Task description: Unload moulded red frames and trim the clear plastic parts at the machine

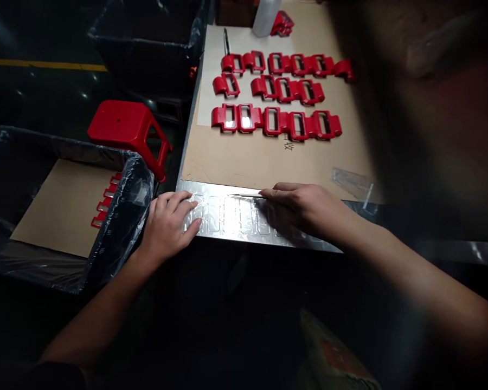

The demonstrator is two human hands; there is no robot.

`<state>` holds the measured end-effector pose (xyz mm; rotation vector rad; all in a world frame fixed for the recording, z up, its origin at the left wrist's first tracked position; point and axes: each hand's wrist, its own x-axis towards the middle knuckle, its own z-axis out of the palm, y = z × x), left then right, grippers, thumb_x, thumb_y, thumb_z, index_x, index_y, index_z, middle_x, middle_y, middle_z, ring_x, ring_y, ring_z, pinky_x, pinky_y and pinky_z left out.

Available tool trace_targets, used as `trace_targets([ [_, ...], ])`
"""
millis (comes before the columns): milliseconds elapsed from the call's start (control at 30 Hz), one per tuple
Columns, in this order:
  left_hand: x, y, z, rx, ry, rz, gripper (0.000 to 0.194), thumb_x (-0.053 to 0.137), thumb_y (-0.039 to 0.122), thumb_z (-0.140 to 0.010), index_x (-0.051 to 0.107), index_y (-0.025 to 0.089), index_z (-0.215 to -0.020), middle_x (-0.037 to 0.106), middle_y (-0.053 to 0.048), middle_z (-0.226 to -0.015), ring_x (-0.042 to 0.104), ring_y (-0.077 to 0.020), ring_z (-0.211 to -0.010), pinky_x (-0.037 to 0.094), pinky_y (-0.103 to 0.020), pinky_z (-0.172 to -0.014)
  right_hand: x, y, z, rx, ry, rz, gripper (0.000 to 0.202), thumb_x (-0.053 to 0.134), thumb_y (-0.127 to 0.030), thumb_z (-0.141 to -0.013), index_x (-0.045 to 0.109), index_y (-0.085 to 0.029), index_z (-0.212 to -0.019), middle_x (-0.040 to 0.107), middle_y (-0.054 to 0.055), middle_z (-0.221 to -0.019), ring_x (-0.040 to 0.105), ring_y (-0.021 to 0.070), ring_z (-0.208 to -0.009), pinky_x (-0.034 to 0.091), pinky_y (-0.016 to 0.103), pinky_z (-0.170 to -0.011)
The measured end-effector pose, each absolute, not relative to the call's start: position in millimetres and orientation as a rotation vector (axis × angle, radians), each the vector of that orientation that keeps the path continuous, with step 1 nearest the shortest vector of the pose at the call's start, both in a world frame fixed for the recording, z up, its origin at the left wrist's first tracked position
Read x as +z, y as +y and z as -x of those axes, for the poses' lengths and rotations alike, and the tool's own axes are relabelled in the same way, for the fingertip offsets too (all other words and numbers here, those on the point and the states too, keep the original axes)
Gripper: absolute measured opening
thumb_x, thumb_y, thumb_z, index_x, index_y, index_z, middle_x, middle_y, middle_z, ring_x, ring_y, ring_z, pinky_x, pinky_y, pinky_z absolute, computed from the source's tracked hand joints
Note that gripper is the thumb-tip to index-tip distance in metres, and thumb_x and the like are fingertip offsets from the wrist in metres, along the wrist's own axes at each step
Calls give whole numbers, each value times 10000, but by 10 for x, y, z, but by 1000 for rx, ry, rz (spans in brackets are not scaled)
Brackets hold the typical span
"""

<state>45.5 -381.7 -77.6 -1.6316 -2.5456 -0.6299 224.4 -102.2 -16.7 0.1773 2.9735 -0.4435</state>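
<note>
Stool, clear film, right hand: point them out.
Stool (120, 122): head view, on its seat.
Clear film (249, 215): head view, around the middle of its visible surface.
Right hand (300, 200): head view, on the back of the hand.

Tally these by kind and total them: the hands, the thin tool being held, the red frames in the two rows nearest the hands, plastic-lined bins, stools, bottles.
Left hand and right hand: 2
Thin tool: 1
Red frames, two nearest rows: 9
Plastic-lined bins: 2
Red stool: 1
Bottle: 1
Total: 16
</note>
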Motion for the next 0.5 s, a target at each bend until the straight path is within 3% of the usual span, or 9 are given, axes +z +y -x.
trace_targets([
  [100,-593,-3698,-557,-627,-2528,1634,247,608,328,-977,664,196,-1177,628,-98,-1325,551,-321,-1211,464,-499,-1000,-158,-928,-2341,-461,2958,-184,391,454,-206,-968,719,-206,-1256,742,79,-969,696,197,-774,446,277,-644],
  [233,-551,-3424,-709,-599,-2385,1959,388,443,208,-1048,536,163,-1423,487,-120,-1531,440,-280,-1415,423,-464,-1153,-163,-891,-2365,-484,2962,-176,375,483,-206,-964,722,-241,-1251,753,69,-963,689,193,-763,429,277,-643],
  [500,-750,-3335,-634,-370,-2466,2067,464,360,335,-1091,446,203,-1528,398,-80,-1609,361,-270,-1499,350,-479,-1229,-155,-774,-2432,-413,2980,-169,346,489,-265,-990,742,-262,-1227,777,62,-991,697,207,-791,415,294,-625],
])
